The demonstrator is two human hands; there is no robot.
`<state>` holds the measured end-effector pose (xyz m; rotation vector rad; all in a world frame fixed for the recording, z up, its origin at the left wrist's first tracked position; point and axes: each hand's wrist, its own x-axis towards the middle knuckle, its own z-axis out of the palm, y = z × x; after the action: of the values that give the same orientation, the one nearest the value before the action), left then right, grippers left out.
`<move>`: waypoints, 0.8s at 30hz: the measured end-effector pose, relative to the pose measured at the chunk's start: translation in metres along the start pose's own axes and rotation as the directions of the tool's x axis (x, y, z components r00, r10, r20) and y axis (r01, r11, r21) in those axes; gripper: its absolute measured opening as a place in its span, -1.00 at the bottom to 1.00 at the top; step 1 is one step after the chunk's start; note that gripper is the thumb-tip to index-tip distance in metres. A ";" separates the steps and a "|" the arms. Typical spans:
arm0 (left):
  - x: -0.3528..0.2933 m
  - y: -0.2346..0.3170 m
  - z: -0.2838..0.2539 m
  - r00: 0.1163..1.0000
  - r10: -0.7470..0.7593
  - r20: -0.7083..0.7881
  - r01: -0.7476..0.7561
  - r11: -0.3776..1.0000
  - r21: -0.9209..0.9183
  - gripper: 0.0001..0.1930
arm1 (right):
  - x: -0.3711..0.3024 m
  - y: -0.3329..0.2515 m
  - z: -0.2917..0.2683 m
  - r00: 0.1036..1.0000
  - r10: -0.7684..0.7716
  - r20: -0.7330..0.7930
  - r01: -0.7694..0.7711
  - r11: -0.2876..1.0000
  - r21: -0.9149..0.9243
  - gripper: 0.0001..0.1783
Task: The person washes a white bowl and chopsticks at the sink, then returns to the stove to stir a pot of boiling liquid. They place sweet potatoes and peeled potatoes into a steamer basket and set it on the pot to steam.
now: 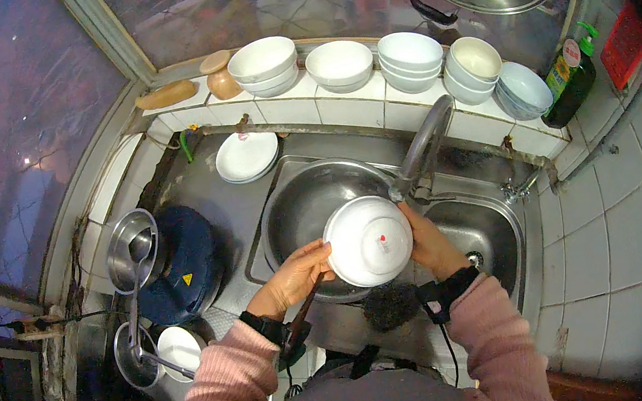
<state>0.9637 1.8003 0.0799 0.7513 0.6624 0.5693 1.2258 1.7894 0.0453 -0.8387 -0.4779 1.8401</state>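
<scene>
A white bowl (368,256) is between my hands over the sink, its underside and foot ring facing up, with a small red mark on it. My left hand (297,275) is closed on the bowl's left rim, thumb and fingers pinching the edge. From the right, my right hand (431,240) holds the opposite rim; its fingers are partly hidden. Just above the bowl is the mouth of the curved metal faucet (427,137). Below the bowl sits a large steel basin (280,207), partly covered by it. A dark scouring pad (391,307) lies near the counter's front edge, between my wrists.
Stacked bowls (410,60) line the tiled ledge behind, alongside a green soap bottle (573,81). White plates (247,156) rest at the back left. On the left are a dark blue round appliance (188,263), a steel bowl (126,240) and ladles. The right sink compartment (493,228) has a drain.
</scene>
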 end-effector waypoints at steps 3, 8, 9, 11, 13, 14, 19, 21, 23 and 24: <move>0.004 0.003 0.022 1.000 -0.005 -0.017 0.005 1.000 -0.013 -0.77 | 0.006 -0.016 -0.020 0.994 -0.086 -0.060 0.061 0.937 -0.343 -0.50; 0.021 -0.004 0.052 0.987 0.088 -0.136 -0.063 0.983 0.174 -0.77 | 0.013 -0.042 -0.057 0.754 -0.657 0.013 -0.019 -0.042 -0.999 -0.50; 0.024 -0.006 0.053 0.986 0.101 -0.133 -0.064 0.964 0.257 -0.77 | 0.011 -0.045 -0.064 0.704 -0.707 0.062 -0.134 -0.218 -0.967 -0.48; 0.029 -0.010 0.054 0.987 0.075 -0.143 -0.018 0.931 0.366 -0.75 | 0.005 -0.046 -0.076 0.595 -0.777 0.206 -0.371 -0.493 -0.787 -0.44; 0.035 -0.013 0.055 0.989 0.113 -0.091 -0.075 0.935 0.347 -0.74 | -0.002 -0.043 -0.083 0.722 -0.690 0.051 -0.423 -0.499 -0.756 -0.41; 0.038 -0.014 0.056 0.992 0.104 -0.069 -0.078 0.946 0.314 -0.74 | -0.005 -0.040 -0.084 0.773 -0.629 -0.078 -0.475 -0.494 -0.728 -0.39; 0.053 -0.018 0.068 0.991 0.122 -0.049 -0.100 0.941 0.324 -0.73 | -0.019 -0.030 -0.068 0.793 -0.591 -0.147 -0.448 -0.403 -0.798 -0.39; 0.057 -0.018 0.070 0.992 0.116 -0.043 -0.096 0.941 0.324 -0.73 | -0.026 -0.031 -0.052 0.767 -0.637 -0.076 -0.314 -0.270 -0.910 -0.43; 0.061 -0.018 0.070 0.994 0.103 -0.028 -0.090 0.950 0.299 -0.74 | -0.033 -0.029 -0.032 0.732 -0.682 0.007 0.003 -0.007 -1.000 -0.47; 0.063 -0.019 0.070 0.994 0.099 -0.047 -0.080 0.946 0.314 -0.74 | -0.039 -0.024 -0.021 0.729 -0.660 0.183 0.178 -0.075 -0.981 -0.51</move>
<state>1.0595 1.8019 0.0830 1.0675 0.7895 0.5797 1.2660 1.7627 0.0596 -1.6283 -1.6633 0.3660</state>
